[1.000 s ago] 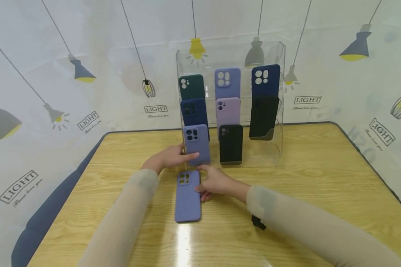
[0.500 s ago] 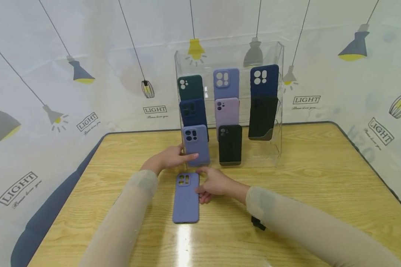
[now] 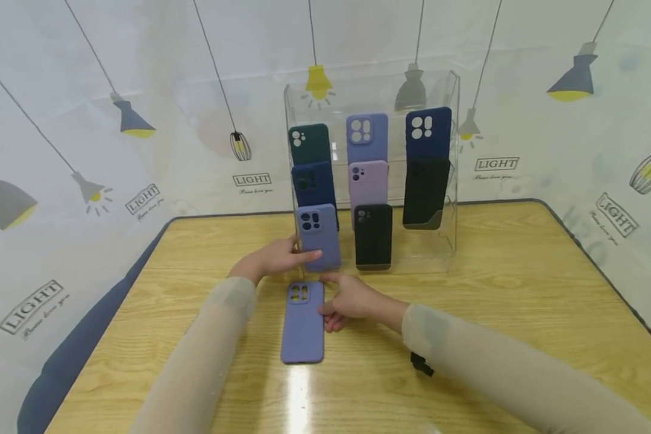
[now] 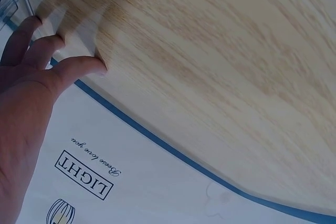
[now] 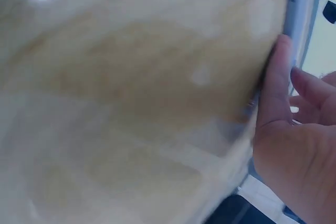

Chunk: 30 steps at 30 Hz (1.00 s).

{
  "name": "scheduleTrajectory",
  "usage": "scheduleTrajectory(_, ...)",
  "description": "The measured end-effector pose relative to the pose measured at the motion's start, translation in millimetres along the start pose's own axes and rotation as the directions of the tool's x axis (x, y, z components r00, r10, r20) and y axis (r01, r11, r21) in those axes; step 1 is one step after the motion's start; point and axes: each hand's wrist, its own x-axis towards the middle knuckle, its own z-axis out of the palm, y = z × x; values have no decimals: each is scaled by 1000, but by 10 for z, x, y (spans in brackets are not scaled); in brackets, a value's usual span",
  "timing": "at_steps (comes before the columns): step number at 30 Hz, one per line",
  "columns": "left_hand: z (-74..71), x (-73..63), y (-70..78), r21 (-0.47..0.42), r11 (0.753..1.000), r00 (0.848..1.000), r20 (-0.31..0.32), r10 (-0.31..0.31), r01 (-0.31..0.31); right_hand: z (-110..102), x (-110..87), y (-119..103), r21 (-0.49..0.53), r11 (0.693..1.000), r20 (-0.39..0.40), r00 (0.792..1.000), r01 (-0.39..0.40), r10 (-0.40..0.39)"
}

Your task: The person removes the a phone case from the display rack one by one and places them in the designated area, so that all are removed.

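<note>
A purple-blue phone case (image 3: 302, 331) lies on the table, camera cutout away from me. My right hand (image 3: 352, 295) is at its right edge, one finger stretched to the top corner and another touching the side. The right wrist view shows the fingers (image 5: 278, 72) against the case's blue edge (image 5: 296, 9). My left hand (image 3: 276, 256) grips the left side of the clear acrylic display stand (image 3: 418, 253), thumb over the bottom-left purple-blue case (image 3: 321, 238), other fingers behind. From the left wrist, fingertips (image 4: 102, 65) show low beside the stand.
Several more phone cases stand in the tiers: dark green (image 3: 310, 141), navy (image 3: 314, 181), purple-blue (image 3: 367, 141), pink-lilac (image 3: 369, 181), another navy (image 3: 431, 129) and black (image 3: 373, 241). A patterned cloth (image 3: 195, 108) backs the wooden table (image 3: 510, 271). A small black object (image 3: 422, 364) sits by the right sleeve.
The lower end of the case on the table has shifted slightly left, with the right hand staying at its edge. The left hand keeps its place at the stand.
</note>
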Motion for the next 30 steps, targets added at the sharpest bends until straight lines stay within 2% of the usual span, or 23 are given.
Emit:
scheduleTrajectory(5, -12, -10, -14, -3, 1000, 1000, 3, -9, 9, -130, -95, -166, -105, 994, 23, 1000, 13, -11)
scheduleTrajectory(10, -3, 0, -22, 14, 1000, 1000, 7, -27, 27, -394, -285, -430, -242, 963, 4, 992, 122, -124)
scheduleTrajectory(13, 3, 23, -23, 2, 1000, 1000, 9, -25, 25, -598, -379, -562, -372, 907, -42, 973, 197, -229)
scheduleTrajectory(16, -2, 39, -19, -9, 1000, 1000, 9, -19, 19, -803, -455, -646, -498, 838, -101, 944, 225, -313)
scheduleTrajectory(20, -12, 39, -20, -6, 1000, 1000, 16, -18, 18, -1033, -548, -697, -612, 765, -158, 916, 202, -368)
scheduleTrajectory(25, -18, 27, -23, -11, 1000, 1000, 19, -18, 18, -1220, -647, -699, -727, 671, -211, 882, 147, -422)
scheduleTrajectory(28, -18, 27, -26, -17, 1000, 1000, 19, -18, 18, -1308, -675, -665, -749, 652, -235, 876, 113, -421)
scheduleTrajectory(30, -18, 30, -32, -18, 1000, 1000, 17, -20, 20, -1359, -676, -630, -739, 665, -243, 881, 104, -407)
